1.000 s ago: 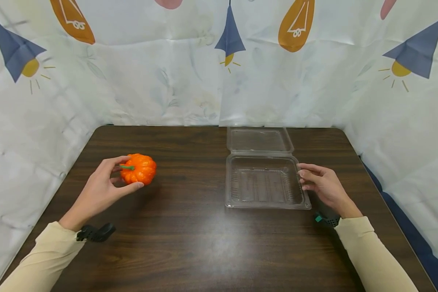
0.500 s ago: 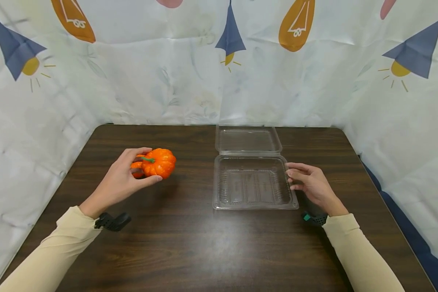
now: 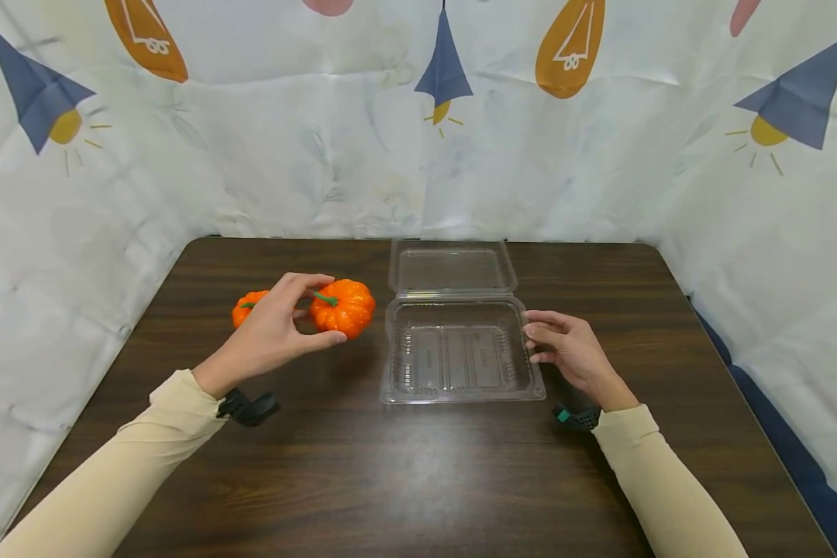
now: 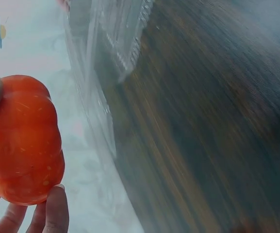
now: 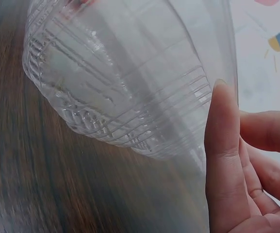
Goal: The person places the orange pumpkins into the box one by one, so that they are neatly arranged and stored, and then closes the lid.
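Note:
A small orange pumpkin (image 3: 343, 310) with a green stem is held between the thumb and fingers of my left hand (image 3: 268, 337), above the table. In the left wrist view the same pumpkin (image 4: 23, 145) fills the space between thumb and fingertips. My right hand (image 3: 572, 350) pinches the right rim of a clear plastic clamshell container (image 3: 453, 389), whose hinged lid (image 3: 453, 267) lies folded back. In the right wrist view, the thumb and fingers grip the edge of the ribbed container (image 5: 125, 82). A gap separates the pumpkin from the container's left side.
A second orange pumpkin (image 3: 246, 308) sits behind my left hand and is partly hidden by it. The dark wooden table (image 3: 418, 480) ends at a white patterned curtain (image 3: 286, 170) at the back. Bands with devices sit at both wrists.
My left hand has carried the pumpkin to the right, uncovering the second pumpkin. My right hand has slid the container to the left, narrowing the gap between them.

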{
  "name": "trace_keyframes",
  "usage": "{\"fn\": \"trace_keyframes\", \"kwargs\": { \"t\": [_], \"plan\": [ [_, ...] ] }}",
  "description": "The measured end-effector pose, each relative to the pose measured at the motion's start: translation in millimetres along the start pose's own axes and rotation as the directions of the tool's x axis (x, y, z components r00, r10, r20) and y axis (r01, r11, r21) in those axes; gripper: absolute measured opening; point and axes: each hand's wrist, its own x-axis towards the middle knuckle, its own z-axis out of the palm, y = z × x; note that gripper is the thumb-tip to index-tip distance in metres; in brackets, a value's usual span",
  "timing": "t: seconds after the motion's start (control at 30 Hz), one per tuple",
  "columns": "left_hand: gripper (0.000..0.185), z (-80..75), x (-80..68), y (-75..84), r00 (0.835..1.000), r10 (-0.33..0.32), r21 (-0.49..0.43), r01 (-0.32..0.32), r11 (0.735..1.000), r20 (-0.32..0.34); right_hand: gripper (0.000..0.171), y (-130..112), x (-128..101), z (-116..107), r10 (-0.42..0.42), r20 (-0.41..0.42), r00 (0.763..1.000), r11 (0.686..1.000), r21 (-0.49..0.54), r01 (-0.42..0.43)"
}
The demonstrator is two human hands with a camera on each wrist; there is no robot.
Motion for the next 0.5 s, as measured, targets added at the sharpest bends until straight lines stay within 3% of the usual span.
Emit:
{"fn": "trace_keyframes", "kwargs": {
  "t": [0.27,0.5],
  "plan": [
    [0.080,15.4,16.2,14.5,0.992,0.097,0.003,-0.098,0.995,0.084,0.051,2,2,11,-0.008,0.006,1.000,1.000,0.017,0.008],
    [0.077,21.8,22.9,25.5,0.983,0.126,-0.012,-0.125,0.992,0.133,0.051,2,4,20,-0.015,0.008,1.000,1.000,0.016,0.015]
  ]
}}
